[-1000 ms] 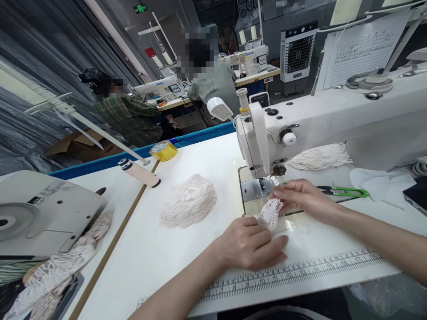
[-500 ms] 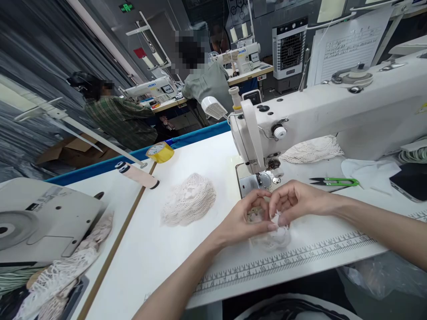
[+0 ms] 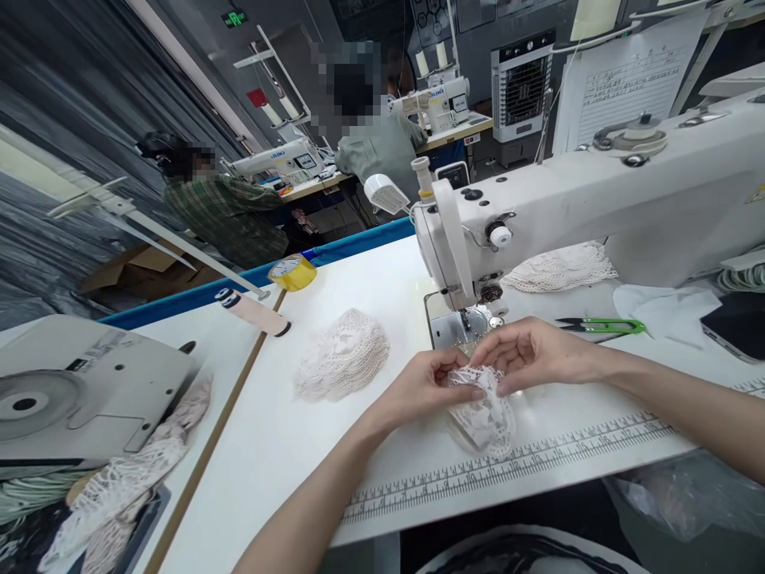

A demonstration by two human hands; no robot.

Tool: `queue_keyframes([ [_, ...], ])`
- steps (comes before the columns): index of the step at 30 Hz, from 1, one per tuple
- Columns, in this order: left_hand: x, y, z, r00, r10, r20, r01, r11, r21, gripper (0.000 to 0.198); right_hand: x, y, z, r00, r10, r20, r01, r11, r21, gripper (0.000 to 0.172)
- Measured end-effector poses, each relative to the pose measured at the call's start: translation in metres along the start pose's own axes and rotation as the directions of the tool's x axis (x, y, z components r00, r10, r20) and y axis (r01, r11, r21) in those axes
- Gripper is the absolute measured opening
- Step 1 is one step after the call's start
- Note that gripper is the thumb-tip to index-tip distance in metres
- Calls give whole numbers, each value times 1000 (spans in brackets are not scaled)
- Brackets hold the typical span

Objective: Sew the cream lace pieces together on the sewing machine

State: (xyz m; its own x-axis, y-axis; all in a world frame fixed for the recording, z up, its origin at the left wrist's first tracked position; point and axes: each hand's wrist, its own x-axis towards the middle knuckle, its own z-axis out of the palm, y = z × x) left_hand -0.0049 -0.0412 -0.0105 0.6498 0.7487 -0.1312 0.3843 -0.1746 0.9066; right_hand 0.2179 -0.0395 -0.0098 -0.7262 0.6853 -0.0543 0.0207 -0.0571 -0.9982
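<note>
Between my two hands is a small white lace piece (image 3: pixel 487 418), its scalloped edge hanging toward the table's front. My left hand (image 3: pixel 433 383) pinches its left side, thumb lying on top of the lace. On the other side my right hand (image 3: pixel 531 355) grips its upper right edge between thumb and fingers. Both hands are just in front of the needle area of the white sewing machine (image 3: pixel 466 239). A stack of cream lace pieces (image 3: pixel 347 355) lies to the left of my hands. More lace (image 3: pixel 562 267) rests behind, under the machine arm.
Green thread snips (image 3: pixel 603 325), white fabric scraps (image 3: pixel 666 307) and a dark phone (image 3: pixel 738 327) lie on the right. Yellow tape (image 3: pixel 292 273) and a pink thread cone (image 3: pixel 254 312) are at the back left. A ruler strip (image 3: pixel 418 498) runs along the front edge. Two people sit at machines beyond.
The lace, earlier bunched and mostly hidden between my fingers, now lies spread out below them with its pattern showing. My left hand has shifted slightly left, and the view has moved a little.
</note>
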Motion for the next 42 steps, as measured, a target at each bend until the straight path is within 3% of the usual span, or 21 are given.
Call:
queue_keyframes([
  [14,1,-5,-16,988,-115,-107,114,993,-17,21,2,11,1,981,-100,-164,73,984,-162,41],
  [21,2,-4,-17,988,-86,-129,82,996,-39,23,2,11,2,980,-91,-175,59,982,-180,38],
  [28,1,-1,-19,973,-189,-131,177,979,-100,22,2,11,2,977,-100,-188,60,976,-208,40],
  [42,1,-4,-19,974,-194,-118,181,977,-115,22,2,10,4,971,-102,-216,62,981,-184,32],
])
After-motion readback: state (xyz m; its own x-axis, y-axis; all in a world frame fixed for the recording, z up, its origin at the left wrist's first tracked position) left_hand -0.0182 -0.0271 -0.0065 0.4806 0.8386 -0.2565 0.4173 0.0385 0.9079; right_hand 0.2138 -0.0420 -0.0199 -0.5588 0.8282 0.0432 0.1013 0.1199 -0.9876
